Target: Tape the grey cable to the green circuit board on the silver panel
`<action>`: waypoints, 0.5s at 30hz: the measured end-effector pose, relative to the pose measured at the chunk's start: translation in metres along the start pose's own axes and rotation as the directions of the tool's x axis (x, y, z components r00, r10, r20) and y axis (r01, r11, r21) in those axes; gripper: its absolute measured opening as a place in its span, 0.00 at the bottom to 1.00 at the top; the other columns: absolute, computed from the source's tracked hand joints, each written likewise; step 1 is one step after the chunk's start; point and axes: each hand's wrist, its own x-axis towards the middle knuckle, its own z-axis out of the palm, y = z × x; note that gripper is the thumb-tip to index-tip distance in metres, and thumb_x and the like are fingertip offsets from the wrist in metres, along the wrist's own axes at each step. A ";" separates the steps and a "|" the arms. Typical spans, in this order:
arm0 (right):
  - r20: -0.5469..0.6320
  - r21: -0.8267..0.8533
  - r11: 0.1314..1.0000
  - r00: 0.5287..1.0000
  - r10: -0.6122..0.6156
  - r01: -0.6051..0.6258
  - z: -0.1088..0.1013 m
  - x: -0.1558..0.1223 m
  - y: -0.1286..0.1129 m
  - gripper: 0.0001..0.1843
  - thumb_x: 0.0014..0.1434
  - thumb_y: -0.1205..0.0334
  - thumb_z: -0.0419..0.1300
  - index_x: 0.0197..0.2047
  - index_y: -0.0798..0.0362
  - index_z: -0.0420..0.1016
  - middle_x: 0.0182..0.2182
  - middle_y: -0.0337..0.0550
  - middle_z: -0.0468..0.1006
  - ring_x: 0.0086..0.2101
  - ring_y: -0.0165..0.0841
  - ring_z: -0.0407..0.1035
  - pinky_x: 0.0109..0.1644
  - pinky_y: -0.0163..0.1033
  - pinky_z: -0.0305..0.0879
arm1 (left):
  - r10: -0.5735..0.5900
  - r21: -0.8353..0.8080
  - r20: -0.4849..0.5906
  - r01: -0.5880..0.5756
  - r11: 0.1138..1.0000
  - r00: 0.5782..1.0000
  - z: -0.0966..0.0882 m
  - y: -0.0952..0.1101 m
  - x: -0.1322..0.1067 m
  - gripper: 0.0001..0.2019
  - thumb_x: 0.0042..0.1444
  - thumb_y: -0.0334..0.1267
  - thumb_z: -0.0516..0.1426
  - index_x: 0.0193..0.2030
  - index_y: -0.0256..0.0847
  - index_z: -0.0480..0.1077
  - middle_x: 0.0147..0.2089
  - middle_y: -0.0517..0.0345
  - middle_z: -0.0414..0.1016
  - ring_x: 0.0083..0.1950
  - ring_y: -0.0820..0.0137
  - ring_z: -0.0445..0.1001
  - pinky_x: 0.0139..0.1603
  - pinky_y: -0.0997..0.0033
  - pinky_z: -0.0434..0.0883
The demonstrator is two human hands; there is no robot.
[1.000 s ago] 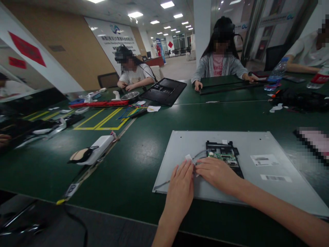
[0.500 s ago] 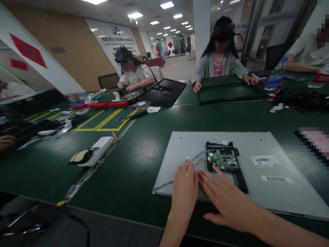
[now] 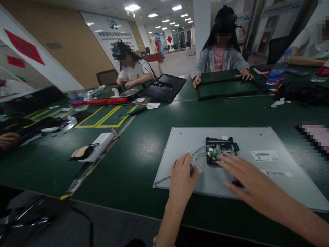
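Observation:
A flat grey metal display panel (image 3: 218, 187) lies on the green table. Mounted near its middle is a black plastic bracket (image 3: 235, 146) with a green circuit board (image 3: 214, 154), partly hidden by my right hand. Grey cables (image 3: 199, 151) run left from the board to a pale translucent piece of film (image 3: 197, 166). My left hand (image 3: 183, 173) is curled with its fingers and thumb at this film, closed on its edge. My right hand (image 3: 246, 176) hovers over the board and bracket, fingers stretched out, holding nothing.
A white box with a round beige-and-black item (image 3: 82, 153) stands left. Across the table, a person holds a black frame (image 3: 231, 94); another sits behind a black plastic cover (image 3: 164, 87). A water bottle (image 3: 279, 70) and black cables (image 3: 303, 96) lie at right.
My right hand has moved right, away from my left hand, and now covers part of the circuit board. My left hand stays near the film, its thumb now bent apart from the fingers.

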 end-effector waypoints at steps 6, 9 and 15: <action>-0.137 0.103 0.823 0.811 0.568 -0.559 -0.018 -0.054 0.117 0.32 0.63 0.44 0.46 0.66 0.50 0.59 0.67 0.53 0.55 0.65 0.46 0.51 0.57 0.51 0.63 | 0.007 -0.027 -0.131 -0.010 1.000 0.991 0.000 0.000 -0.002 0.17 0.56 0.27 0.56 0.52 0.40 0.66 0.59 0.47 0.67 0.59 0.58 0.67 0.60 0.49 0.65; -0.137 0.187 0.715 0.703 0.698 -0.674 -0.011 -0.090 0.160 0.35 0.60 0.41 0.49 0.66 0.50 0.59 0.67 0.55 0.56 0.65 0.48 0.51 0.52 0.50 0.66 | 0.058 -0.004 -0.232 -0.061 0.998 0.971 -0.001 0.013 -0.006 0.16 0.58 0.27 0.54 0.53 0.41 0.65 0.60 0.46 0.65 0.64 0.57 0.63 0.62 0.45 0.63; -0.032 0.354 0.535 0.561 0.827 -0.767 0.000 -0.114 0.172 0.38 0.54 0.37 0.53 0.64 0.43 0.61 0.62 0.53 0.66 0.54 0.53 0.67 0.54 0.55 0.65 | 0.249 -0.060 -0.078 -0.254 0.965 0.965 0.012 0.088 -0.029 0.15 0.61 0.29 0.50 0.54 0.41 0.65 0.62 0.48 0.64 0.69 0.58 0.55 0.66 0.42 0.58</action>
